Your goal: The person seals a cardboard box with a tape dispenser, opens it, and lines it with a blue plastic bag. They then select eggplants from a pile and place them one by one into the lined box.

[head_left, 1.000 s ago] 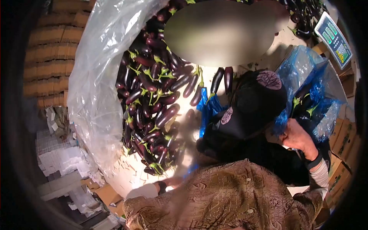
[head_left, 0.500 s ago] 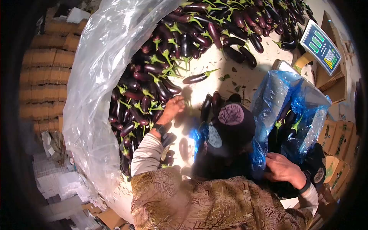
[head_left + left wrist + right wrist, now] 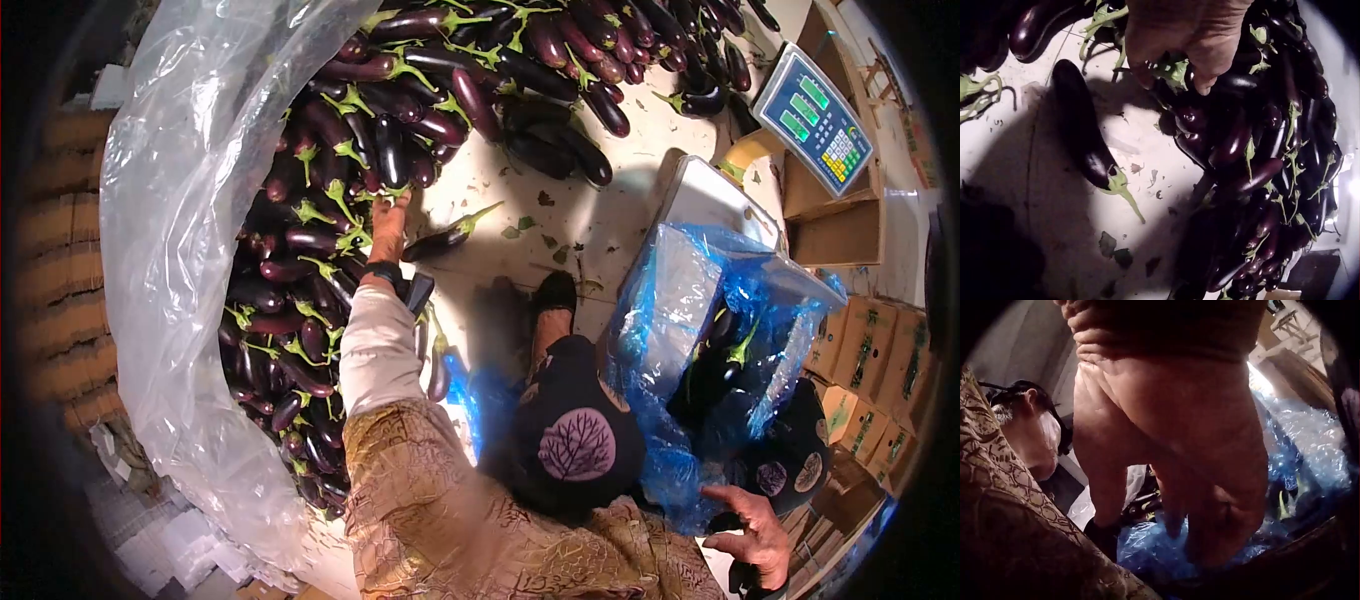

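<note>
My left hand (image 3: 389, 228) reaches into the eggplant pile and grips a dark purple eggplant (image 3: 390, 150) at its stem end. In the left wrist view, thumb and fingers come down on either side of its green cap (image 3: 1175, 75). A single loose eggplant (image 3: 435, 242) lies on the pale surface beside that hand. My right hand (image 3: 755, 535) hovers near the lower edge of a blue plastic bag (image 3: 665, 400), thumb and forefinger spread, holding nothing. Several eggplants (image 3: 725, 375) show inside the bag's mouth.
A scale display (image 3: 815, 120) stands at the back right, its white platform (image 3: 690, 200) beside the bag. Clear plastic sheeting (image 3: 190, 250) borders the pile on the left. Stacked cartons (image 3: 865, 350) stand at the right. Black-clothed knees (image 3: 575, 435) are in front of me.
The left hand has gone from beside the body forward into the pile and onto an eggplant. The right hand has come off the bag's edge, down and to the right, fingers spreading.
</note>
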